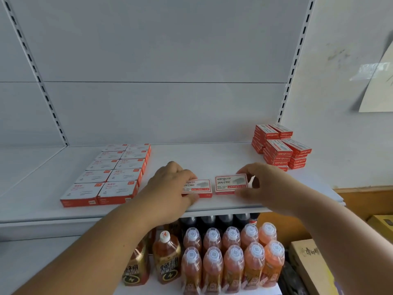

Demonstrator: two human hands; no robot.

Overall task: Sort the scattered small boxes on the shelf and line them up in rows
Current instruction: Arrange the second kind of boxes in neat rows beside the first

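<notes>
— What's on the white metal shelf [212, 154]?
— Left of centre, ten flat white-and-red cartons [110, 173], two columns of five. Upper right, small red boxes [280, 149] marked "wengu", stacked in four piles.
— And the hands?
— Lower centre, each grasps one card box: left hand [170, 184] on the left box [200, 188], right hand [268, 184] pinching the right box [230, 184], "wengu 24/6".
</notes>
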